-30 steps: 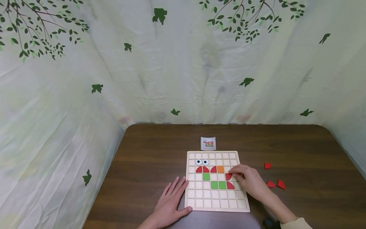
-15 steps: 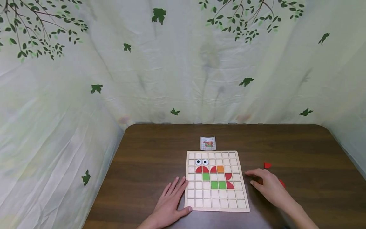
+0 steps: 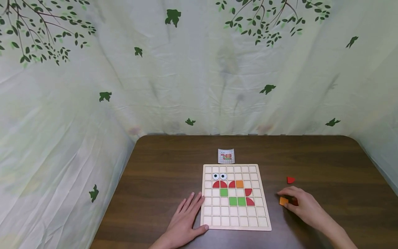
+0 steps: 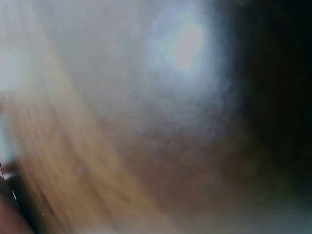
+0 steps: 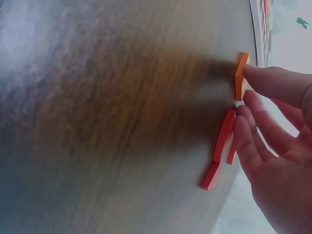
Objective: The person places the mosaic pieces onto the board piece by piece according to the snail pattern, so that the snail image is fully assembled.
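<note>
A pale gridded puzzle board (image 3: 230,223) lies on the table, with red quarter-circle, green square and orange square tiles and two eye tiles set in it. My left hand (image 3: 184,221) rests with straight, spread fingers along the board's left edge. To the right of the board, my right hand (image 3: 304,205) has its thumb on a loose orange square tile (image 3: 283,201), the index finger curled at its far side. In the right wrist view, the thumb overlaps that orange tile (image 5: 241,80). Red tiles (image 5: 223,137) sit just beside the other fingertips, partly hidden by the hand in the head view.
A small picture card (image 3: 226,156) lies behind the board. One loose red quarter-circle tile (image 3: 290,180) is beyond my right hand. The brown wooden table (image 3: 174,155) meets a leaf-printed curtain (image 3: 199,69) at its far edge. The left wrist view is mostly blurred wood.
My right hand has left the board's right side and moved right, down to the loose tiles. The orange tile now shows at its thumb. My left hand and the board have stayed put.
</note>
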Available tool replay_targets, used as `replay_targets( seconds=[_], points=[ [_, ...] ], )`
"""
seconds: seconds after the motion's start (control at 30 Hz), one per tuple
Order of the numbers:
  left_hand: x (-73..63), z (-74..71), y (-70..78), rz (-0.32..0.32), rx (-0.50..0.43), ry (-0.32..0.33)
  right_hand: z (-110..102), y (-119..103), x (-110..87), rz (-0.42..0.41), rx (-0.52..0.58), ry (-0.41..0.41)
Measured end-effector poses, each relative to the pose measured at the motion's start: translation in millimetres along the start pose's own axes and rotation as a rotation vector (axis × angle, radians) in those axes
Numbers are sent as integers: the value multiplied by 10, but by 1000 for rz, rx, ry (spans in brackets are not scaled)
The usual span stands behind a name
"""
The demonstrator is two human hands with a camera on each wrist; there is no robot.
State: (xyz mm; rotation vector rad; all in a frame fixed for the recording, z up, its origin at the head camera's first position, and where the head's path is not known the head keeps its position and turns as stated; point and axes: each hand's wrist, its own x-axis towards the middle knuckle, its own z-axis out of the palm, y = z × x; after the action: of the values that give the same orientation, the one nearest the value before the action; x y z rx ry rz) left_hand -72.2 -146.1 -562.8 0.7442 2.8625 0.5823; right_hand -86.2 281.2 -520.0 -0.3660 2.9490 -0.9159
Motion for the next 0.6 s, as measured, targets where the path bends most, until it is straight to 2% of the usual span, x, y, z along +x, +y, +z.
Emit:
replay_targets(
  seconds=[0.33,0.6],
  points=[
    [-2,1,1,-14,-14,-13,36,32,50,3,22,-33],
    [-1,-1,5,-24,-18,-25,92,1,89,-56,0,-15]
  ],
)
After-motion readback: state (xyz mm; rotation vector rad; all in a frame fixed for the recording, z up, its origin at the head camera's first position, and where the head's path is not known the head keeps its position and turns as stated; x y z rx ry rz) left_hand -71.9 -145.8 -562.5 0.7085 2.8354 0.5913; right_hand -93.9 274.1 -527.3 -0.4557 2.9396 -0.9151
